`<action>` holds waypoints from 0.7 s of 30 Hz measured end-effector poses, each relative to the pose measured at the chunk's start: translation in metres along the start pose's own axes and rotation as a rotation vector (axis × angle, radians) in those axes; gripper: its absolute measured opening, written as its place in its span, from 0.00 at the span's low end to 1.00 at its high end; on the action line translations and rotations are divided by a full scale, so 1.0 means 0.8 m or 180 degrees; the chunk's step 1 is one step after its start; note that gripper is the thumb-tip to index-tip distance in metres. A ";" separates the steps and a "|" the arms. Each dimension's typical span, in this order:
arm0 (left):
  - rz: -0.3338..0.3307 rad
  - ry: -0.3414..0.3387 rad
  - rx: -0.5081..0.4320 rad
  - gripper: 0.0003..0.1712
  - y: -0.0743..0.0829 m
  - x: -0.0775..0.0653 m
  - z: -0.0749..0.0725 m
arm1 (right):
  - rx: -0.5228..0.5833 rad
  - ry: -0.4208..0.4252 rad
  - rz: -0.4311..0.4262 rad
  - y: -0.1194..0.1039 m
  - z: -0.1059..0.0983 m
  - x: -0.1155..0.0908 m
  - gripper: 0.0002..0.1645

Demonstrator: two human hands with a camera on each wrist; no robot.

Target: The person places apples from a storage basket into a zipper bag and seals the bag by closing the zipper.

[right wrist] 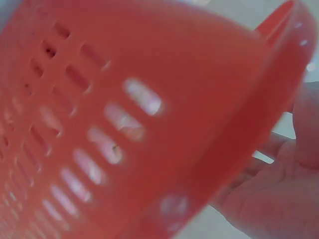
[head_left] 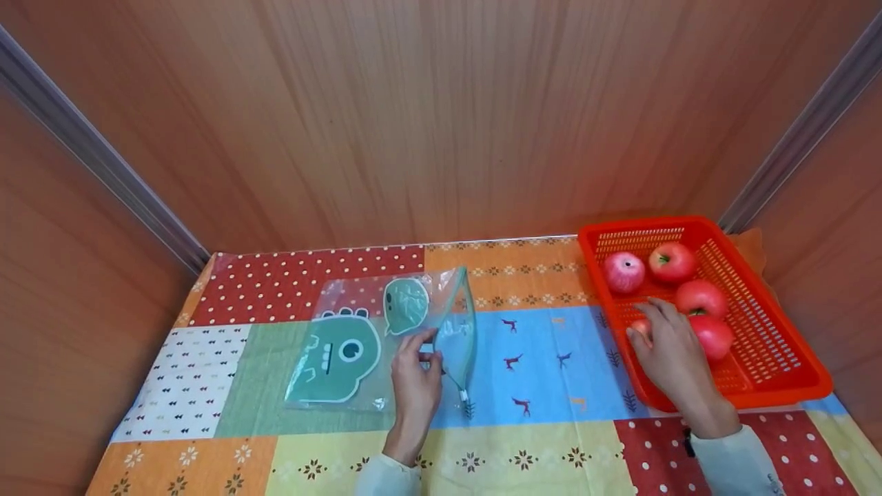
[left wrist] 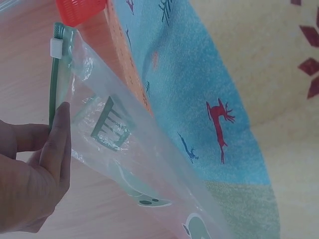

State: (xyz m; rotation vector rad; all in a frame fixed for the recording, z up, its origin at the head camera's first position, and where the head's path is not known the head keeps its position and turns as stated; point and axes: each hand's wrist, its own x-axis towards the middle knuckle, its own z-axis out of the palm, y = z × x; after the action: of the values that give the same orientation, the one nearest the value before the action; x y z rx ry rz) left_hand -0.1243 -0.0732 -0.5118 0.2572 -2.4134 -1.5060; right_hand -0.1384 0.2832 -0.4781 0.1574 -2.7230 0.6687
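A clear zip bag [head_left: 406, 375] with green dinosaur prints lies on the cloth, its green-edged mouth parted on the right. My left hand [head_left: 417, 375] pinches one edge of that mouth between thumb and fingers; the left wrist view shows the white slider [left wrist: 56, 48] above the fingers. Over on the right, my right hand [head_left: 672, 351] reaches into a red plastic basket [head_left: 778, 344]. Its thumb and fingers are curled round an apple [head_left: 641, 328], mostly hidden beneath them. In the right wrist view the basket wall [right wrist: 199, 84] covers the fingertips and the apple.
Several other apples sit in the basket, among them a streaked pink one [head_left: 624, 273] and a red one [head_left: 672, 262] at the back. A patchwork cloth [head_left: 537, 448] covers the table. Wood-grain panels [head_left: 441, 124] stand behind and at both sides.
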 end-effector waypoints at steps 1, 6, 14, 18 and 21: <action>0.0009 -0.0003 -0.0004 0.20 0.000 0.000 0.000 | -0.0024 0.0022 -0.0011 0.003 0.000 0.000 0.27; 0.0067 -0.0007 -0.0050 0.20 -0.001 0.000 0.000 | -0.0153 0.0050 -0.0086 0.017 -0.001 0.001 0.28; 0.0065 -0.0015 -0.0044 0.20 -0.002 0.000 0.000 | -0.0279 -0.0104 -0.0107 0.034 -0.003 0.005 0.29; 0.0043 -0.0020 -0.0054 0.21 -0.002 -0.001 -0.001 | -0.0400 -0.0276 -0.0117 0.037 -0.006 0.008 0.31; 0.0006 -0.0025 -0.0079 0.21 -0.002 0.000 -0.002 | -0.0459 -0.0479 -0.0115 0.039 -0.008 0.012 0.34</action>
State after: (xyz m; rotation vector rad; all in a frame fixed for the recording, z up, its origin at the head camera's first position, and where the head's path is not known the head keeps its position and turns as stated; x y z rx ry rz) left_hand -0.1235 -0.0751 -0.5130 0.2440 -2.3988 -1.5378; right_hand -0.1510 0.3133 -0.4829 0.2303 -2.8922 0.4652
